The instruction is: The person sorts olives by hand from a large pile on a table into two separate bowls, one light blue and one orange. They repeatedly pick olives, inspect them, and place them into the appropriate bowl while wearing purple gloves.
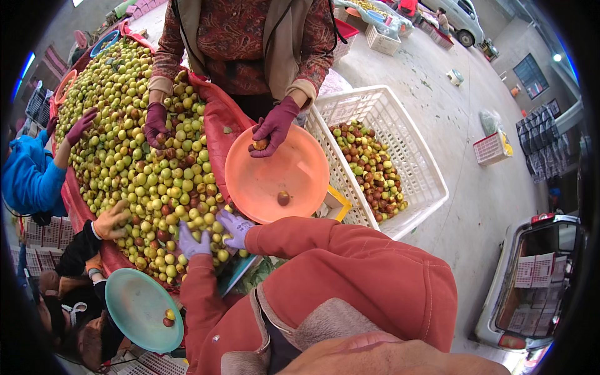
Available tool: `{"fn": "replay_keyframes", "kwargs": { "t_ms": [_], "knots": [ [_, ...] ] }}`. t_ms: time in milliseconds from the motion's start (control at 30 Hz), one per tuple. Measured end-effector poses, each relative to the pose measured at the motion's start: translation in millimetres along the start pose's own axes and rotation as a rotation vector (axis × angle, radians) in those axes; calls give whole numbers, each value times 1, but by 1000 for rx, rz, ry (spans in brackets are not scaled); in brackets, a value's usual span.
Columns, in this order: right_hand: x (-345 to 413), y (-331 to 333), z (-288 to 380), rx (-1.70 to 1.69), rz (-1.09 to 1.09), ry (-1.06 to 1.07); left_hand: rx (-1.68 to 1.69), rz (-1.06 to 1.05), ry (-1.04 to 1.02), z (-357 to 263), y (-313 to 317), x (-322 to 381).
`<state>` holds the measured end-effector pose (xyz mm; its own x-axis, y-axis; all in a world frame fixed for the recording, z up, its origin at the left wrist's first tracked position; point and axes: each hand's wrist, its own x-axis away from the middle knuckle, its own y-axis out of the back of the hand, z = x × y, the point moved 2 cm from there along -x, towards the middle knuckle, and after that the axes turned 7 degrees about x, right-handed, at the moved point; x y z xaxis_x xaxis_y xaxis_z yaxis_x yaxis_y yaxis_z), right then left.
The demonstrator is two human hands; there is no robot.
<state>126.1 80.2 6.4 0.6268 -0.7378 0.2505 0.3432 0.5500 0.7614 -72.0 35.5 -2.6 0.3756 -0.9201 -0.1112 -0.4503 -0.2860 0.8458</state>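
Before me spreads a large heap of green and reddish-brown jujubes on a red sheet. My left hand, in a lavender glove, rests on the heap's near edge with its fingers apart. Beside it, my right hand in a matching glove also touches the fruit, fingers apart. No fruit is visibly gripped in either hand. Just beyond my right hand is an orange plastic basin with one brown jujube in it. On my left, a teal basin contains a few jujubes.
Across from me, a person in maroon gloves holds fruit over the orange basin. Other workers' hands reach in from the left. A white plastic crate, partly filled with jujubes, stands at right. Parked vehicles are farther off.
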Motion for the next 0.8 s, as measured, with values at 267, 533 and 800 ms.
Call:
{"fn": "replay_keyframes", "kwargs": {
  "t_ms": [267,533,800],
  "knots": [
    [1,2,-3,-87,-246,122,190,-490,-110,20,42,-54],
    [-7,3,-8,-138,-310,54,-280,-157,481,29,37,-100],
    [-15,-2,-14,-246,-314,-8,-5,102,-147,-45,-5,-60]
  ]
}}
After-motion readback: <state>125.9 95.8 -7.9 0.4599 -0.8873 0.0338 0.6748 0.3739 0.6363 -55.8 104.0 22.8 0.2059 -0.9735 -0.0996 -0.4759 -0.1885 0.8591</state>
